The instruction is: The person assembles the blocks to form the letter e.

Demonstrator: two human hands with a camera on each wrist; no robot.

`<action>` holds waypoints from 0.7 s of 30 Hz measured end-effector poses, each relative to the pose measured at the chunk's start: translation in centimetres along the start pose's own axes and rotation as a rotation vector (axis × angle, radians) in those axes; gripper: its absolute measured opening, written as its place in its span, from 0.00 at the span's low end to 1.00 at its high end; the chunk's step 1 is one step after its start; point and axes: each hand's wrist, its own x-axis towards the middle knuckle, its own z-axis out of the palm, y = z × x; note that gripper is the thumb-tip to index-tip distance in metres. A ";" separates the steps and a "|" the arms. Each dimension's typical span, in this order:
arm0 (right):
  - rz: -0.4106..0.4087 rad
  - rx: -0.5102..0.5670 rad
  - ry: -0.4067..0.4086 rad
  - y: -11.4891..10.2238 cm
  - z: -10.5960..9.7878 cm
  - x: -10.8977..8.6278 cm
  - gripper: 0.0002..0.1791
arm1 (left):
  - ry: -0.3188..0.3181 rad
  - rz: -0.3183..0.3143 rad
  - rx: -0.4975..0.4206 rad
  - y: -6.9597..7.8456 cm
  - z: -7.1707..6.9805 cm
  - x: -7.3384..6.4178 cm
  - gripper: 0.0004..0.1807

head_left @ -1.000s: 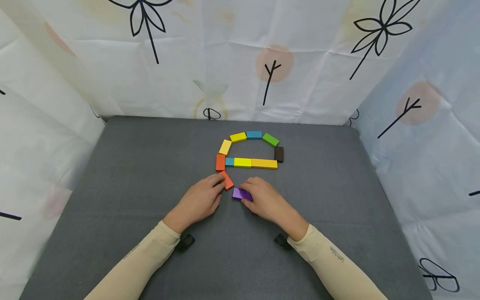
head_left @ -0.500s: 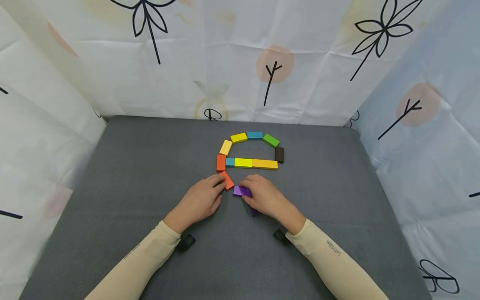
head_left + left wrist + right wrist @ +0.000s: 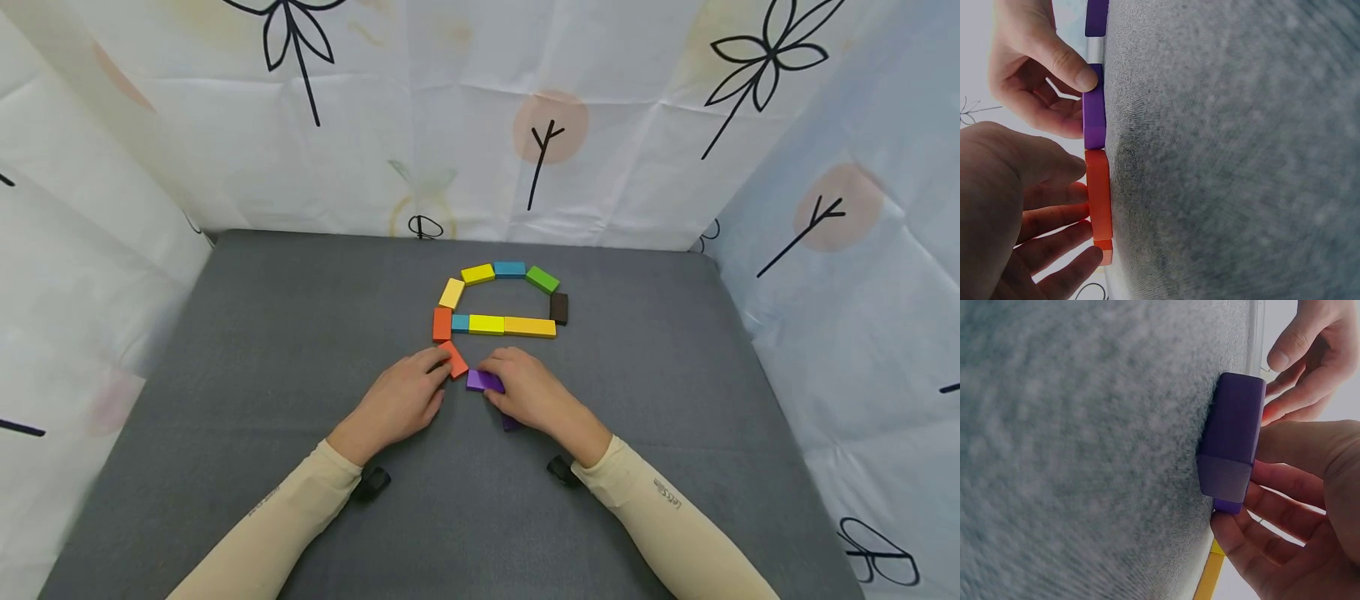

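My right hand (image 3: 528, 392) pinches a purple block (image 3: 480, 380), thumb on its near side and fingers on the far side. That block lies end to corner with a tilted orange block (image 3: 457, 363), nearly touching it in the left wrist view. The left hand (image 3: 397, 404) rests its loosely bent fingertips along the orange block's left side. A second, darker purple block (image 3: 1232, 425) stands close to my right palm, mostly hidden under the hand in the head view. Above the left fingers, a red-orange block (image 3: 442, 324) meets the tilted one.
Several blocks form a ring: pale yellow (image 3: 452, 294), yellow (image 3: 477, 274), blue (image 3: 510, 270), green (image 3: 542, 279) and dark brown (image 3: 558, 308). A row of small blue (image 3: 461, 323), yellow (image 3: 487, 325) and amber (image 3: 529, 327) blocks crosses below. Patterned curtains (image 3: 465, 108) enclose the grey table (image 3: 300, 317).
My right hand has slid the purple block slightly away from me, up to the tilted orange block. The darker purple block now shows below that hand. The left hand has stayed in place.
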 end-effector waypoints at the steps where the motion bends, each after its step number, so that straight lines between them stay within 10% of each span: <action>1: 0.002 0.005 -0.003 0.0 0.0 0.0 0.19 | -0.001 -0.001 0.002 0.0 0.0 0.0 0.23; 14: 0.035 0.082 0.110 1.1 -2.6 -3.4 0.24 | 0.019 0.001 0.009 0.3 0.4 0.6 0.22; 21: -0.007 0.072 0.091 1.0 -2.2 -6.0 0.21 | 0.038 0.137 0.003 1.1 0.8 0.3 0.21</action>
